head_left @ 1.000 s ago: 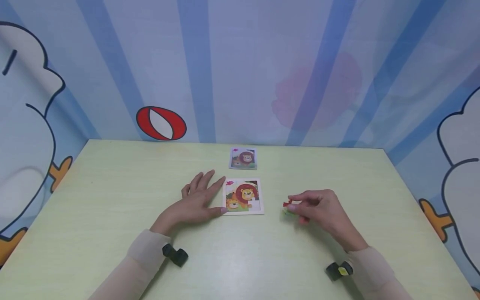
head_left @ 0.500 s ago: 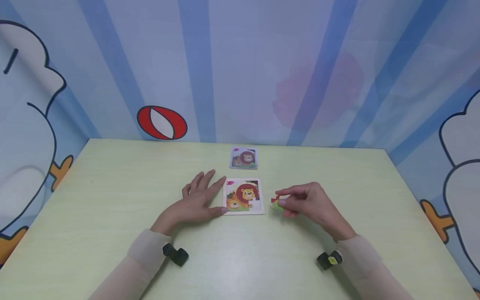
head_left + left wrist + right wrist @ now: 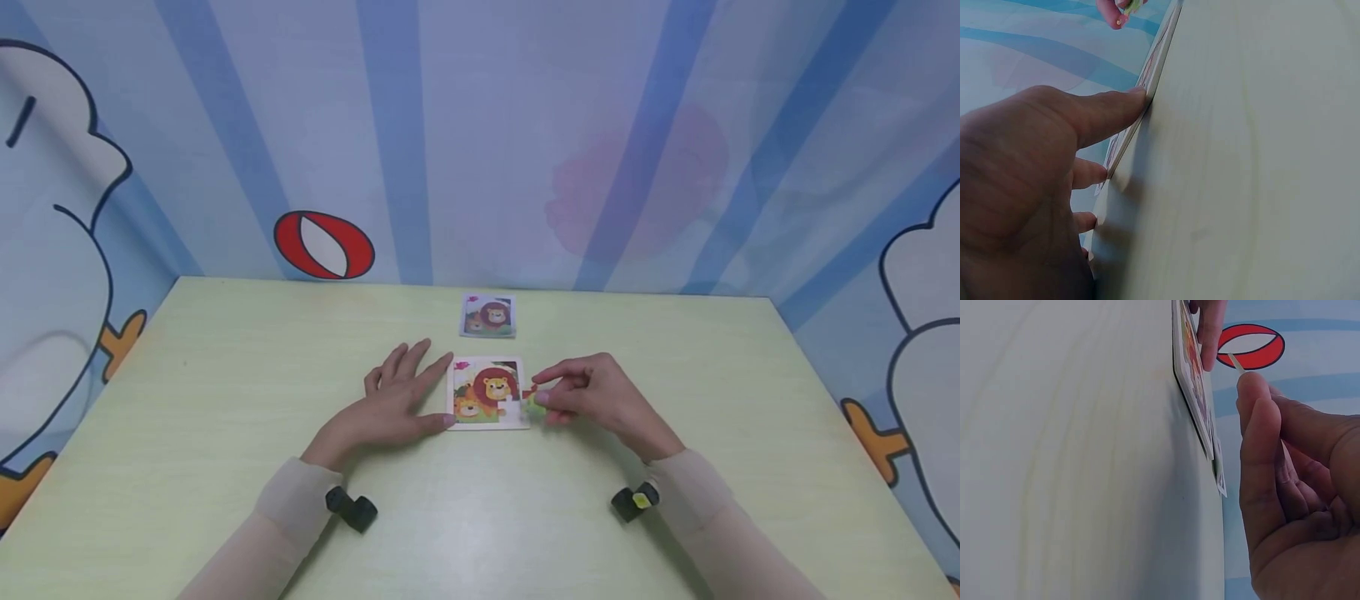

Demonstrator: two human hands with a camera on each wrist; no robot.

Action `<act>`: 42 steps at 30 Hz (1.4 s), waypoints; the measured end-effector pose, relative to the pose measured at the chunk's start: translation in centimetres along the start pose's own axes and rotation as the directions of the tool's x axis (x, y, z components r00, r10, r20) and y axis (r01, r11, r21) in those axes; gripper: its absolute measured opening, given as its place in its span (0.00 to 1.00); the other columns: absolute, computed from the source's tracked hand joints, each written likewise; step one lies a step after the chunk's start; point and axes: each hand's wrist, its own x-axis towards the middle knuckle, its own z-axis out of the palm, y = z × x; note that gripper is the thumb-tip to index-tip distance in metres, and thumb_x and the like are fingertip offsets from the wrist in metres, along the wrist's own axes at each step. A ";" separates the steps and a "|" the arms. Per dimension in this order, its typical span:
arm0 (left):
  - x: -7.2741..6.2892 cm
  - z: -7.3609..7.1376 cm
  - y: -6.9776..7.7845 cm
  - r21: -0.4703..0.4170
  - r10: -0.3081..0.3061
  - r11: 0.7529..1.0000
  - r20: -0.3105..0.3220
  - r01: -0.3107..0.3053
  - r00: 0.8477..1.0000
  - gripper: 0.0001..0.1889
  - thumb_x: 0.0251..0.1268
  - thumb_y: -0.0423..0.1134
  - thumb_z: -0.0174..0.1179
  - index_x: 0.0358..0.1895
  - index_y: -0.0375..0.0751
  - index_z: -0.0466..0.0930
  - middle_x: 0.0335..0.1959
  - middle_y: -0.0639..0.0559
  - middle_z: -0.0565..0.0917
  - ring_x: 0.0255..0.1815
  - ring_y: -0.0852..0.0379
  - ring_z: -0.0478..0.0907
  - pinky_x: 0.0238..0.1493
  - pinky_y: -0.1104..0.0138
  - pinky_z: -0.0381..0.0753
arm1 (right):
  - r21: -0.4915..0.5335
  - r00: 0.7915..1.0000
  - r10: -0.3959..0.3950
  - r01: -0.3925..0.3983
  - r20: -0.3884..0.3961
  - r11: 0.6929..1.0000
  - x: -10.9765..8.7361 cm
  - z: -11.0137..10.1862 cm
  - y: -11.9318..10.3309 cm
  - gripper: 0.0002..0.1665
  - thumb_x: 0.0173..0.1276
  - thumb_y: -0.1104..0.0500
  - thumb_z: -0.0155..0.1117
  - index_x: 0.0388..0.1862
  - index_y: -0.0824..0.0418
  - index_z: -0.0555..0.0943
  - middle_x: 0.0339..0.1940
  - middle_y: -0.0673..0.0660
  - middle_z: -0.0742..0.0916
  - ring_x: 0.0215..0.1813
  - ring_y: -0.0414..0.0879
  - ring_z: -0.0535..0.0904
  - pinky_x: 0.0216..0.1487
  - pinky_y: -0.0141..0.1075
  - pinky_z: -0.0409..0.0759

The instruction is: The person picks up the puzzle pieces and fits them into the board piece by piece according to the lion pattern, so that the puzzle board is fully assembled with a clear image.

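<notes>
A white-framed lion jigsaw puzzle [image 3: 486,393] lies on the table, with a white gap at its lower right. My left hand [image 3: 393,404] is spread at the puzzle's left side; its thumb and index fingertip touch the frame. Between the thumb and fingers of my right hand [image 3: 596,396] a small green and red puzzle piece [image 3: 534,403] is pinched, held at the frame's right edge. From the right wrist, only a thin pale edge of the piece shows past the fingertips. The left wrist view catches the left thumb [image 3: 1113,112] resting on the frame's edge.
Behind the puzzle lies a small card [image 3: 487,317] with the same lion picture. The pale wooden table [image 3: 225,375] ends at a blue striped backdrop [image 3: 480,150] printed with cartoon shapes. Each wrist wears a small black camera.
My right hand has moved left with the puzzle piece, from well right of the puzzle to its right edge. The left hand has stayed in place at the frame.
</notes>
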 end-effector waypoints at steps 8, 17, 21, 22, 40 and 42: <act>0.0 0.0 0.0 0.020 -0.015 1.000 0.005 0.014 1.000 0.48 0.72 0.57 0.66 0.89 0.53 0.51 0.92 0.42 0.39 0.91 0.32 0.29 0.82 0.28 0.38 | -0.027 1.000 -0.003 0.003 0.027 1.000 0.9 0.9 -0.3 0.17 0.70 0.55 0.78 0.55 0.59 0.91 0.31 0.57 0.94 0.32 0.48 0.91 0.47 0.36 0.88; 0.0 0.0 0.0 -0.005 0.017 1.000 -0.010 -0.017 1.000 0.49 0.71 0.57 0.66 0.89 0.51 0.52 0.92 0.39 0.39 0.90 0.29 0.29 0.80 0.27 0.37 | -0.052 0.999 0.009 -0.007 0.051 0.999 1.8 2.2 -0.8 0.12 0.70 0.57 0.77 0.50 0.59 0.92 0.26 0.57 0.92 0.28 0.47 0.90 0.40 0.36 0.89; 0.0 0.1 -0.1 -0.014 0.023 1.000 -0.014 -0.023 1.000 0.49 0.71 0.58 0.66 0.89 0.51 0.52 0.92 0.39 0.40 0.90 0.29 0.29 0.80 0.26 0.37 | -0.064 0.998 0.046 -0.044 0.041 0.997 2.2 2.7 -0.9 0.12 0.70 0.58 0.77 0.49 0.60 0.92 0.25 0.56 0.92 0.26 0.45 0.89 0.35 0.34 0.88; 0.0 0.1 -0.1 -0.016 0.023 1.000 -0.016 -0.023 1.000 0.49 0.71 0.58 0.66 0.89 0.51 0.52 0.92 0.40 0.40 0.90 0.30 0.29 0.80 0.27 0.36 | -0.072 0.998 0.051 -0.048 0.037 0.996 2.2 2.8 -0.9 0.11 0.70 0.58 0.77 0.49 0.60 0.92 0.25 0.56 0.92 0.26 0.44 0.89 0.35 0.34 0.87; 0.0 0.1 -0.1 -0.020 0.020 1.000 -0.021 -0.020 1.000 0.48 0.71 0.57 0.67 0.89 0.50 0.53 0.91 0.39 0.40 0.90 0.29 0.29 0.80 0.26 0.37 | -0.369 0.999 -0.028 0.032 0.018 0.929 2.4 3.4 -2.3 0.05 0.69 0.57 0.78 0.41 0.56 0.91 0.18 0.53 0.86 0.21 0.43 0.82 0.29 0.32 0.71; 0.0 0.1 0.0 -0.014 0.018 1.000 -0.019 -0.019 1.000 0.49 0.70 0.57 0.67 0.89 0.50 0.53 0.91 0.38 0.40 0.90 0.29 0.30 0.80 0.26 0.37 | -0.376 0.999 -0.030 0.038 0.029 0.926 2.6 3.4 -2.1 0.06 0.69 0.57 0.78 0.42 0.56 0.90 0.19 0.53 0.86 0.21 0.43 0.81 0.29 0.32 0.71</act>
